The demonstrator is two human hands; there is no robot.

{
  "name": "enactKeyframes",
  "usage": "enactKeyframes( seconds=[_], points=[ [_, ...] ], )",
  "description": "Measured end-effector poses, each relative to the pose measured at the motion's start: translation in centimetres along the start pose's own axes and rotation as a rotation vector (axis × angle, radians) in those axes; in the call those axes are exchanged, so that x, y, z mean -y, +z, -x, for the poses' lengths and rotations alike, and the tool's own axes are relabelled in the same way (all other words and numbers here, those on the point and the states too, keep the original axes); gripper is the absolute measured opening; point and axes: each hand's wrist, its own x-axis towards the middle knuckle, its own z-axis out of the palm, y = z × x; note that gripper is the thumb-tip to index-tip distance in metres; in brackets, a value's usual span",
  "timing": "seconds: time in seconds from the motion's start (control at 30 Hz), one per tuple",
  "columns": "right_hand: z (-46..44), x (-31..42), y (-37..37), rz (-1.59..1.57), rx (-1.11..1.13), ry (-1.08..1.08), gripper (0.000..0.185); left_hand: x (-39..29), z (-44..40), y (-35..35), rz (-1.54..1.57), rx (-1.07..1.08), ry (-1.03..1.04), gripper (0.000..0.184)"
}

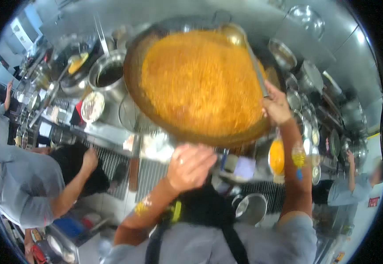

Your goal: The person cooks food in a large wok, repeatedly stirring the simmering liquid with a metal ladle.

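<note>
A very wide wok sits in front of me, filled with an orange-yellow food whose surface looks grainy. A long-handled ladle leans over the right side of the wok, its bowl at the far rim. My right hand is closed around the lower end of the ladle's handle. Just below the wok's near rim is my left hand, fingers curled together and a little blurred. Whether it touches the rim or holds anything is hidden.
Left of the wok stand a pot of dark liquid and a white bowl; a strainer lies nearer. At right sits a container of bright orange liquid. A metal bucket is below. A co-worker stands close at left, another farther right.
</note>
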Motion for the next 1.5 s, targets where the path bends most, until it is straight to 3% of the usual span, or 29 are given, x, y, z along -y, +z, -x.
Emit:
enactKeyframes(
  seconds=[0.23,0.67,1.23,1.43,1.5],
  points=[
    [-10.1,0.1,1.2,-0.087,-0.063,0.057,0.072,-0.3,-0.8,-0.5,-0.051,0.019,0.008,0.035],
    [-11.8,2.6,7.8,-0.108,0.311,0.041,0.076,0.0,-0.4,-0.5,-0.074,0.011,0.026,0.035],
    [3.4,4.9,9.2,-0.032,0.599,-0.025,0.077,0.1,-0.4,-0.3,0.008,-0.027,0.018,0.035],
    [11.6,4.4,5.3,0.462,0.519,-0.434,0.075,0.1,-0.4,-0.3,0.019,-0.03,0.024,0.034],
    [14.6,6.1,3.2,0.58,0.512,-0.406,0.075,0.3,-0.4,-0.2,0.027,-0.037,0.033,0.034]
  ],
)
